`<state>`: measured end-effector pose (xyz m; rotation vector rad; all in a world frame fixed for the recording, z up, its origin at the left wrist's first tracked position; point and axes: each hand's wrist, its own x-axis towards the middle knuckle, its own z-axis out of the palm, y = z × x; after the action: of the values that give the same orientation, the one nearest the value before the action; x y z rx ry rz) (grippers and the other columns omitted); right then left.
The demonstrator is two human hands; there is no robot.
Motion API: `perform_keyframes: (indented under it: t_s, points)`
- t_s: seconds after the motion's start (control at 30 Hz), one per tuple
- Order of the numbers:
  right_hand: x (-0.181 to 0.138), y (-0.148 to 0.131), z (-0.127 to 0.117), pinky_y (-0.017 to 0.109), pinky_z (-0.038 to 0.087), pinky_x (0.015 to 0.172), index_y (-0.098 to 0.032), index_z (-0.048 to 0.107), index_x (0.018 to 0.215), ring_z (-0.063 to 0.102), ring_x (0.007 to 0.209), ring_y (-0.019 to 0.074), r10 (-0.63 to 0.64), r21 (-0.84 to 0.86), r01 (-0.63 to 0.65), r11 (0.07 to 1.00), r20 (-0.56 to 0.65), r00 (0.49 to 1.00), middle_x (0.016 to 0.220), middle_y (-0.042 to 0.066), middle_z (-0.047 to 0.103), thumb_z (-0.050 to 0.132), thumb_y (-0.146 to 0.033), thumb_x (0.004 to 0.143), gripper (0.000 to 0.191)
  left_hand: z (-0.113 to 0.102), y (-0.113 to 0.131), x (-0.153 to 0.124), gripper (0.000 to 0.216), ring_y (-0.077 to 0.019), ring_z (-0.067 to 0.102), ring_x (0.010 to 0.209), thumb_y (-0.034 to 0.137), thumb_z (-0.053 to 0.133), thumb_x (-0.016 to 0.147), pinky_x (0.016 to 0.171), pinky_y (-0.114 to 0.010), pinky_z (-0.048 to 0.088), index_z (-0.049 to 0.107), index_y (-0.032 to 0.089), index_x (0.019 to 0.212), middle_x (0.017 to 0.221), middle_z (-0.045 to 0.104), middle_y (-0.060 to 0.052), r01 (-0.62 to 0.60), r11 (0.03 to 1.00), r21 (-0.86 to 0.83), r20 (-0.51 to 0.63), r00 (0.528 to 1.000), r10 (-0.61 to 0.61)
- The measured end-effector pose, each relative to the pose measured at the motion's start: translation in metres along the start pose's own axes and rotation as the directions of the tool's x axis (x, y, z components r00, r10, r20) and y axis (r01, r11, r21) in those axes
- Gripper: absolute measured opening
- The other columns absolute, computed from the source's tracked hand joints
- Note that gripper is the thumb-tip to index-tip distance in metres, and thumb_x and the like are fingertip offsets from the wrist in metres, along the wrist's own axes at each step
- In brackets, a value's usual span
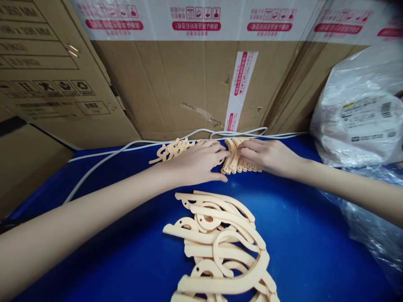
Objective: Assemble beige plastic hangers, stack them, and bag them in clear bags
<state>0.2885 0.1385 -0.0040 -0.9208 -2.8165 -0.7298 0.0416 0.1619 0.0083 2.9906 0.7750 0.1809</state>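
At the back of the blue surface, a row of beige curved hanger arms (233,162) stands packed side by side. My right hand (267,156) is over the row from the right, its fingers bent and closed on the pieces. From the left comes my left hand (201,162), fingers stretched and thumb apart, fingertips at the row's left end. Partly behind that hand lies a heap of small beige hanger hooks (173,149). Nearer to me is a loose pile of beige folding hangers (220,251), arms and hooks overlapping, cut off by the bottom edge.
A large cardboard box (176,88) walls off the back, and another carton (40,96) stands at left. White cables (126,147) run along the rear of the blue surface (308,247). A clear plastic bag with labels (362,113) sits at right.
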Motion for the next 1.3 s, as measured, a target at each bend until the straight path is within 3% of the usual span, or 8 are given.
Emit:
perform_keyframes:
  t_s: [0.3,0.47,0.67,0.77,0.9,1.1,1.23,1.3]
  points:
    - [0.001,0.001,-0.002,0.029,0.048,0.065,-0.012,0.061,0.106,0.065,0.090,0.0211,0.008,0.149,-0.017,0.989,0.062,0.998,0.106,0.014,0.066,0.038,-0.011,0.096,0.025,0.006,0.000,0.005,0.049,-0.0261,0.046,0.126,0.044,0.063,0.088,0.106,-0.037,0.031,0.059,0.016,0.128,0.131,0.059,-0.011,-0.039,0.999,0.006,0.043,0.998,0.038]
    - [0.011,-0.035,-0.029,0.030,0.047,0.068,-0.016,0.064,0.096,0.065,0.083,0.0196,0.088,0.285,-0.071,0.956,-0.048,0.995,0.094,0.010,0.069,0.039,-0.023,0.098,0.026,-0.007,0.003,-0.006,0.051,-0.0250,0.047,0.125,0.045,0.057,0.091,0.105,-0.036,0.034,0.051,0.017,0.134,0.136,0.054,-0.011,0.005,0.998,-0.064,0.025,1.000,-0.004]
    - [0.023,-0.087,-0.049,0.033,0.048,0.064,-0.015,0.059,0.102,0.064,0.084,0.0246,0.121,0.516,-0.123,0.848,0.037,0.992,0.092,0.012,0.067,0.050,-0.064,0.088,0.052,-0.035,0.003,-0.028,0.043,-0.0230,0.048,0.125,0.035,0.064,0.087,0.105,-0.032,0.034,0.057,0.021,0.127,0.131,0.058,-0.007,0.010,0.990,-0.138,0.155,0.988,0.012]
    - [0.025,-0.091,-0.045,0.028,0.045,0.057,-0.015,0.052,0.114,0.063,0.073,0.0193,0.127,0.662,-0.213,0.718,0.177,0.976,0.084,0.006,0.066,0.057,-0.061,0.085,0.054,-0.040,0.006,-0.040,0.034,-0.0199,0.051,0.122,0.028,0.056,0.091,0.103,-0.029,0.035,0.059,0.022,0.125,0.129,0.060,-0.006,0.040,0.970,-0.239,0.213,0.977,0.012]
    - [0.024,-0.084,-0.039,0.024,0.043,0.054,-0.016,0.043,0.121,0.058,0.061,0.0131,0.064,0.791,-0.247,0.560,0.256,0.965,0.077,0.000,0.064,0.058,-0.040,0.091,0.041,-0.030,0.012,-0.053,0.034,-0.0191,0.049,0.125,0.038,0.054,0.093,0.108,-0.032,0.033,0.059,0.023,0.123,0.132,0.058,-0.005,0.160,0.916,-0.369,0.101,0.986,-0.132]
    - [0.024,-0.073,-0.041,0.023,0.046,0.059,-0.019,0.043,0.124,0.059,0.063,0.0113,0.212,0.861,-0.209,0.464,0.121,0.970,0.080,-0.001,0.065,0.052,-0.030,0.095,0.033,-0.019,0.026,-0.053,0.031,-0.0210,0.059,0.109,0.041,0.061,0.086,0.097,-0.035,0.043,0.064,0.020,0.108,0.115,0.068,-0.005,0.353,0.673,-0.650,0.022,0.894,-0.447]
    - [0.027,-0.065,-0.056,0.023,0.047,0.061,-0.020,0.046,0.124,0.062,0.068,0.0123,0.365,0.772,-0.217,0.598,-0.022,0.931,0.083,0.001,0.068,0.053,-0.032,0.094,0.033,-0.026,0.037,-0.046,0.025,-0.0178,0.065,0.088,0.038,0.059,0.086,0.076,-0.028,0.047,0.067,0.016,0.096,0.097,0.073,-0.005,0.397,0.316,-0.862,0.213,0.848,-0.485]
    - [0.028,-0.062,-0.062,0.023,0.047,0.059,-0.017,0.048,0.124,0.064,0.068,0.0130,0.347,0.656,-0.213,0.724,-0.079,0.935,0.084,0.002,0.070,0.050,-0.028,0.096,0.031,-0.028,0.041,-0.043,0.026,-0.0166,0.064,0.084,0.039,0.058,0.088,0.073,-0.027,0.046,0.068,0.016,0.092,0.094,0.072,-0.005,0.393,0.269,-0.879,0.216,0.833,-0.510]
